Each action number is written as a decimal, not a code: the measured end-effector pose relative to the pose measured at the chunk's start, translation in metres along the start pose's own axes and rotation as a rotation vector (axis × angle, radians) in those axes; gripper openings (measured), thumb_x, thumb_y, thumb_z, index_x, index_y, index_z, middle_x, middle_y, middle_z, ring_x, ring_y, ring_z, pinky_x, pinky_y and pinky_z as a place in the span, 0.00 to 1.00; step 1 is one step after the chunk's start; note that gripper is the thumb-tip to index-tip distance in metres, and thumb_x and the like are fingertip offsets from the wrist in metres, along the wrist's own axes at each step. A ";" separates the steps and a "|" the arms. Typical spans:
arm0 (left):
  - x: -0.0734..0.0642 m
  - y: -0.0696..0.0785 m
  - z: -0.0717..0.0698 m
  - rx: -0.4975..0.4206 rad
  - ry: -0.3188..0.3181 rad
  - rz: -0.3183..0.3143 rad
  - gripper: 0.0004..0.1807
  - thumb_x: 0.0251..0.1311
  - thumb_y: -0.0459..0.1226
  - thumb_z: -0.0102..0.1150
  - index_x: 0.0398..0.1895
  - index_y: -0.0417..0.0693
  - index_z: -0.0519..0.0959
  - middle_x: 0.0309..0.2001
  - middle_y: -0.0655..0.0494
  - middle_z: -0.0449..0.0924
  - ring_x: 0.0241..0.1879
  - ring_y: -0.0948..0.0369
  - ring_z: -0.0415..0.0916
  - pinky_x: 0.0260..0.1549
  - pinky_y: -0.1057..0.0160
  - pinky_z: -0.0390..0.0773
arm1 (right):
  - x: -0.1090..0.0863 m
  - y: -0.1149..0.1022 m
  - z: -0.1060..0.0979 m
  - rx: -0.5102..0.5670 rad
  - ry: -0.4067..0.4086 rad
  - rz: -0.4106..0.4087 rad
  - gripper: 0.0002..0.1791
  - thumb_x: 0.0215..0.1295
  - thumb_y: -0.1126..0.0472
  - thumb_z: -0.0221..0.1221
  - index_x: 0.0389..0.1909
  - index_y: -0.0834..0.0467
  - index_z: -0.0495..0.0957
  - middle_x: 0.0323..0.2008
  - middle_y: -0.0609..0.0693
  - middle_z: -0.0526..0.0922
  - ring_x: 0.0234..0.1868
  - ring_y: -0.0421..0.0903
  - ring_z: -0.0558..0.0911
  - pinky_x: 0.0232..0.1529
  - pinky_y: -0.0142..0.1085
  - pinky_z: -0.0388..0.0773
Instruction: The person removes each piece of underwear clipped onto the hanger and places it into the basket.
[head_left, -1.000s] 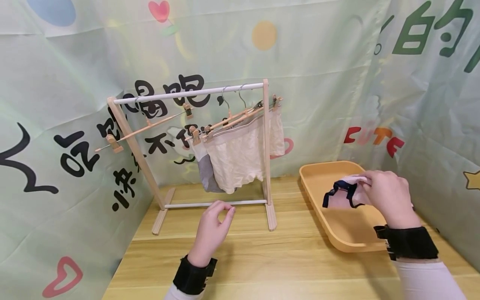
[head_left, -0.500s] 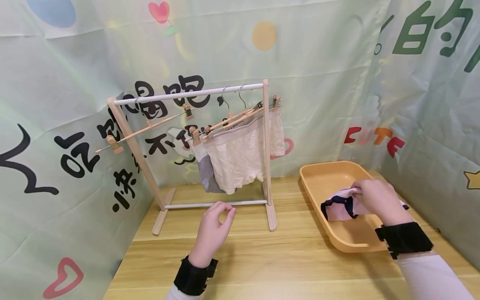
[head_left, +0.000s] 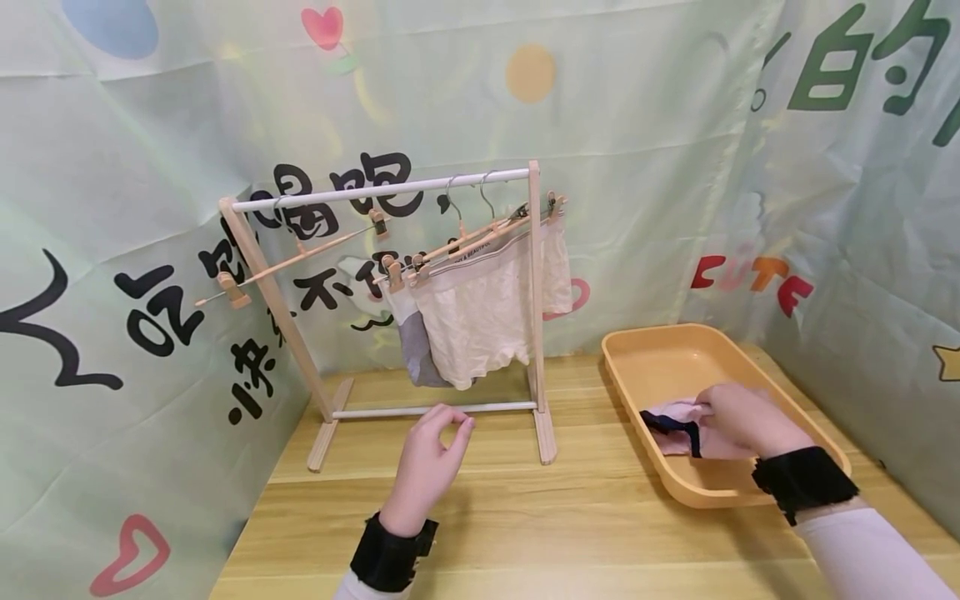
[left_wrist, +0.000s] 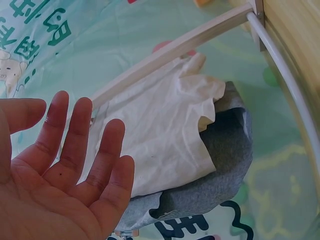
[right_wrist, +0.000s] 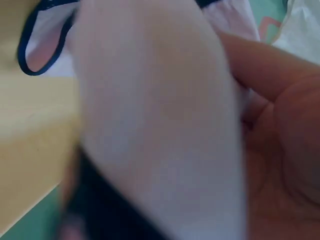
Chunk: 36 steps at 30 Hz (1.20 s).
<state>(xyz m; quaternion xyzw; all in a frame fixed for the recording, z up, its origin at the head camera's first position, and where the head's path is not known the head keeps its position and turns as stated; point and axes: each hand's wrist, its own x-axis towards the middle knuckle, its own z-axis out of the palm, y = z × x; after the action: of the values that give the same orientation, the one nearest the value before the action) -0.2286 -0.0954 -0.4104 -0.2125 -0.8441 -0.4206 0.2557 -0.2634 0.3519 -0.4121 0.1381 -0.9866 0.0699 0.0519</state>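
In the head view my right hand (head_left: 746, 419) pinches a pair of pink underpants (head_left: 678, 409) with navy trim, low inside a yellow plastic basin (head_left: 663, 360). Close up in the right wrist view, the pink cloth (right_wrist: 160, 115) is blurred and covers part of the fingers. My left hand (head_left: 426, 467) hovers in front of the small clothes rack (head_left: 536, 292), fingers loosely bent and holding nothing. White shorts (head_left: 480, 308) hang there from a clip hanger, and a grey-and-white garment (head_left: 416, 346) hangs behind them. The left wrist view shows the palm (left_wrist: 55, 200) beside the shorts.
A third clip hanger (head_left: 303, 252) hangs bare at the rack's left, its clips holding no cloth. The rack and basin stand on a wood-grain table (head_left: 525, 525). A printed cloth backdrop (head_left: 637, 208) encloses the back and both sides.
My right hand has lowered the pink underpants deeper into the basin, down towards its floor. The left hand stays in place, and the clothes on the rack are unmoved.
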 end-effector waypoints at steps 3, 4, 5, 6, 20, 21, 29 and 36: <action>0.000 0.000 0.001 0.004 0.002 0.001 0.06 0.63 0.40 0.58 0.30 0.51 0.81 0.33 0.60 0.81 0.35 0.67 0.75 0.35 0.56 0.80 | -0.001 0.001 0.004 0.040 -0.089 0.013 0.08 0.54 0.61 0.65 0.35 0.55 0.85 0.34 0.56 0.86 0.36 0.55 0.80 0.34 0.56 0.73; 0.000 0.000 0.001 0.004 0.002 0.002 0.06 0.63 0.39 0.58 0.30 0.51 0.81 0.33 0.60 0.81 0.35 0.67 0.75 0.35 0.56 0.80 | -0.001 0.001 0.005 0.047 -0.112 0.007 0.09 0.53 0.62 0.66 0.37 0.56 0.85 0.36 0.57 0.86 0.37 0.56 0.80 0.36 0.57 0.74; 0.000 0.000 0.001 0.005 0.002 0.003 0.06 0.63 0.39 0.58 0.30 0.51 0.81 0.33 0.60 0.81 0.35 0.67 0.75 0.35 0.56 0.80 | -0.001 0.002 0.007 0.053 -0.130 -0.003 0.10 0.53 0.62 0.66 0.38 0.58 0.85 0.36 0.58 0.86 0.37 0.56 0.80 0.38 0.58 0.75; 0.000 0.000 0.001 0.005 0.003 0.004 0.06 0.63 0.39 0.58 0.29 0.51 0.81 0.33 0.60 0.81 0.35 0.67 0.75 0.35 0.56 0.80 | -0.001 0.002 0.008 0.071 -0.147 -0.012 0.10 0.53 0.63 0.65 0.38 0.59 0.84 0.36 0.58 0.86 0.37 0.56 0.80 0.39 0.58 0.75; 0.000 0.000 0.002 0.006 0.009 0.010 0.04 0.61 0.36 0.60 0.29 0.51 0.81 0.32 0.61 0.81 0.32 0.68 0.73 0.32 0.57 0.79 | -0.005 -0.004 0.001 0.106 -0.202 -0.060 0.10 0.56 0.62 0.63 0.36 0.64 0.83 0.34 0.59 0.86 0.37 0.54 0.80 0.45 0.55 0.78; 0.000 -0.001 0.002 0.010 0.010 0.008 0.04 0.61 0.37 0.60 0.29 0.52 0.81 0.32 0.61 0.81 0.32 0.68 0.73 0.33 0.58 0.79 | -0.005 -0.004 0.000 0.107 -0.205 -0.056 0.11 0.56 0.62 0.63 0.37 0.64 0.83 0.35 0.59 0.86 0.37 0.54 0.80 0.45 0.55 0.78; -0.001 -0.003 0.002 0.030 0.007 0.024 0.04 0.62 0.39 0.59 0.29 0.52 0.80 0.32 0.60 0.81 0.33 0.66 0.75 0.34 0.56 0.80 | -0.001 -0.015 -0.003 0.113 -0.058 -0.120 0.11 0.57 0.64 0.62 0.38 0.67 0.83 0.36 0.61 0.86 0.40 0.59 0.81 0.44 0.57 0.78; -0.001 -0.001 0.001 0.023 0.007 0.005 0.05 0.63 0.40 0.58 0.29 0.52 0.81 0.33 0.61 0.81 0.34 0.68 0.75 0.35 0.56 0.80 | 0.002 -0.043 -0.017 -0.015 0.262 -0.171 0.08 0.56 0.62 0.64 0.36 0.62 0.83 0.33 0.57 0.85 0.36 0.55 0.81 0.37 0.53 0.80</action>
<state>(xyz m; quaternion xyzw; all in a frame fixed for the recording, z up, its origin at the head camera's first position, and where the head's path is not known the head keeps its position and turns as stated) -0.2288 -0.0953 -0.4116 -0.2099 -0.8476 -0.4109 0.2622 -0.2521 0.3128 -0.3903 0.2112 -0.9565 0.0753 0.1868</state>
